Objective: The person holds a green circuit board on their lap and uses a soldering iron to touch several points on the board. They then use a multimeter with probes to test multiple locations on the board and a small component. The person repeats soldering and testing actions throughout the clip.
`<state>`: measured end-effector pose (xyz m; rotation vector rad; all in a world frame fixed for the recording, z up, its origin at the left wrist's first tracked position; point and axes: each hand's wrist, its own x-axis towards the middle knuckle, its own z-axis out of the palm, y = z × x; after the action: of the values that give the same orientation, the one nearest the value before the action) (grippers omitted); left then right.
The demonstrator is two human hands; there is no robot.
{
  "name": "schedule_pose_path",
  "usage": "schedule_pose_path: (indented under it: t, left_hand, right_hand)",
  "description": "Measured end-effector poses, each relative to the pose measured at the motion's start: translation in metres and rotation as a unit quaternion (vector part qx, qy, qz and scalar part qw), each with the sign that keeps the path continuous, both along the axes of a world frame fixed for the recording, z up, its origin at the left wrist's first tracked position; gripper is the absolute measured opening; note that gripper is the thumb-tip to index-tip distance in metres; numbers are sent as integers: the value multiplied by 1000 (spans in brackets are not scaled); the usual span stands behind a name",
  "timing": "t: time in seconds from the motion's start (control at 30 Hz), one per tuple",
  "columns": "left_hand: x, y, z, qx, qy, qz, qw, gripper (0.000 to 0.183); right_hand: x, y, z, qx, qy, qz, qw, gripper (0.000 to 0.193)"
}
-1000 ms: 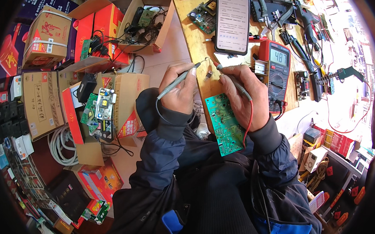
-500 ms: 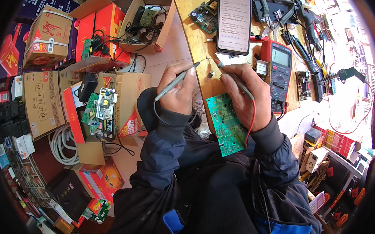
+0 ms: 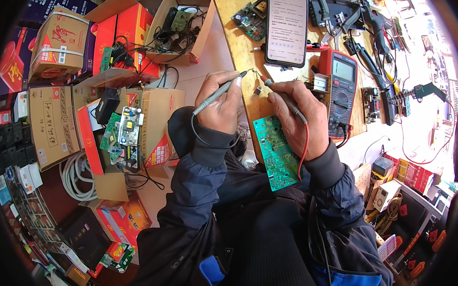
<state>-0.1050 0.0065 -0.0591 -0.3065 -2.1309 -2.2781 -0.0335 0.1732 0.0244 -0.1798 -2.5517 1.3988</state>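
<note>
My left hand (image 3: 220, 104) pinches a grey test probe (image 3: 211, 98) with a dark tip, its lead hanging down over the wrist. In my right hand (image 3: 308, 116) is a second grey probe (image 3: 291, 103) with a red lead. Both tips point at a tiny part (image 3: 253, 70) on the wooden bench top; whether both touch it I cannot tell. A small black component with legs (image 3: 257, 91) lies just below. Under my right hand rests a green circuit board (image 3: 275, 160), partly covered. Right of that hand stands a red and black multimeter (image 3: 340, 99) with its display lit.
A phone (image 3: 286, 30) showing text lies beyond my hands. Another circuit board (image 3: 250, 18) is beside it. Pliers (image 3: 341, 20) and cabled tools (image 3: 379, 34) crowd the far right bench. Left on the floor, cartons (image 3: 180, 33) hold boards and wires; the wooden bench edge (image 3: 237, 61) runs between.
My left hand has shifted slightly right and up, bringing its probe tip closer to the tiny part. My right hand has hardly moved. A mark now shows on the multimeter's display.
</note>
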Motion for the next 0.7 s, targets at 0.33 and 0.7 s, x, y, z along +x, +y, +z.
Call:
schedule_pose_path:
  t: [0.33,0.7]
  left_hand:
    - [1,2,0,10,-4,6,1000,19]
    - [1,1,-4,9,-5,2,1000,19]
  right_hand:
    - [2,-2,1,-10,2,-19,1000,19]
    - [3,-2,0,2,-5,-16,1000,19]
